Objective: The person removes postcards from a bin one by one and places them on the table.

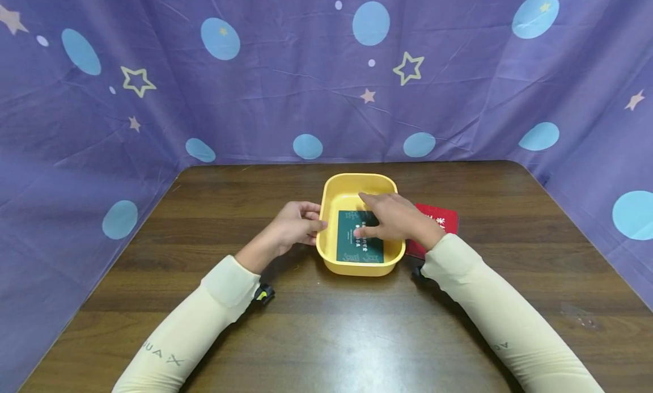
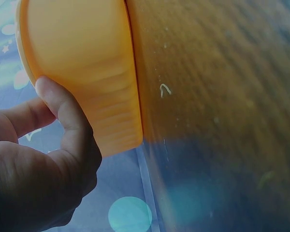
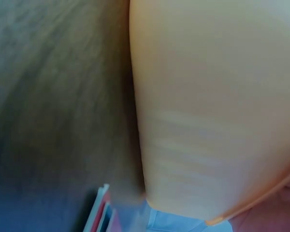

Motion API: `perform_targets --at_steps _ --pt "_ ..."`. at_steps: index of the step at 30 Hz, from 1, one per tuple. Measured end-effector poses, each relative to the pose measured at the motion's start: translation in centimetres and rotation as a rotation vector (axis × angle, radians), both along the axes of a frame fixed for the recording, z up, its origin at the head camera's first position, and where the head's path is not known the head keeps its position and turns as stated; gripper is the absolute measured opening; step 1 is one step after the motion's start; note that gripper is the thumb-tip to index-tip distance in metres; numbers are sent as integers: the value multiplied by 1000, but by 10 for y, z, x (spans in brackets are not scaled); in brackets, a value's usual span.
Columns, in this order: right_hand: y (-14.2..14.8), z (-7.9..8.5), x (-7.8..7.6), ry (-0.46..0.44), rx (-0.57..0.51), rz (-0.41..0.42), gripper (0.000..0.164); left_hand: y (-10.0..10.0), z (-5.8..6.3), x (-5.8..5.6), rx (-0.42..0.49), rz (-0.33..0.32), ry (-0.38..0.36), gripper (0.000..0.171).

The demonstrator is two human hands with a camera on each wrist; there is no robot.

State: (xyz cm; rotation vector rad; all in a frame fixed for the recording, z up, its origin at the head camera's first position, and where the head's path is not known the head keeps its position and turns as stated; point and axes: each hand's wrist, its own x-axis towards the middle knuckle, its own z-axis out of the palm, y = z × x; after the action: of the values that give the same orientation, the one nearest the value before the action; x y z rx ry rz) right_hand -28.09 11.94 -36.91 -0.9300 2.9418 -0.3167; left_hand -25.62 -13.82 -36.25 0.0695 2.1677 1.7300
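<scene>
A yellow plastic bin (image 1: 357, 269) stands on the wooden table. Flat inside it lies a dark green booklet (image 1: 347, 245) with white lettering, partly covered by my right hand (image 1: 395, 216). That hand reaches over the bin's right rim, its fingers extended and the thumb above the booklet. At the left side my left hand (image 1: 296, 225) grips the bin's rim, thumb on the edge. In the left wrist view, the thumb of the left hand (image 2: 43, 164) meets the rim of the orange-looking bin (image 2: 87, 53). The right wrist view mostly shows the bin's outer wall (image 3: 208, 96).
Right of the bin, partly under my right wrist, lies a red book (image 1: 444, 217) with white characters. Its layered edges (image 3: 102, 212) show low in the right wrist view. A purple curtain (image 1: 285, 58) with stars and blue dots hangs behind the wooden table (image 1: 245, 189).
</scene>
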Motion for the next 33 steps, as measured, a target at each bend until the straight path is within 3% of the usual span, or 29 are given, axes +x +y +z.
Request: perform_targets --at_steps 6,18,26,33 --pt "-2 0 -1 -29 65 -3 108 -1 0 -1 -7 -2 -1 47" --pt "-6 0 -1 -75 151 -22 106 -1 -1 -1 1 0 -2 46" --pt "-6 -1 -1 8 152 -3 106 0 -2 0 4 5 3 46" --pt "-4 -2 0 58 88 11 104 1 1 0 4 8 -5 46"
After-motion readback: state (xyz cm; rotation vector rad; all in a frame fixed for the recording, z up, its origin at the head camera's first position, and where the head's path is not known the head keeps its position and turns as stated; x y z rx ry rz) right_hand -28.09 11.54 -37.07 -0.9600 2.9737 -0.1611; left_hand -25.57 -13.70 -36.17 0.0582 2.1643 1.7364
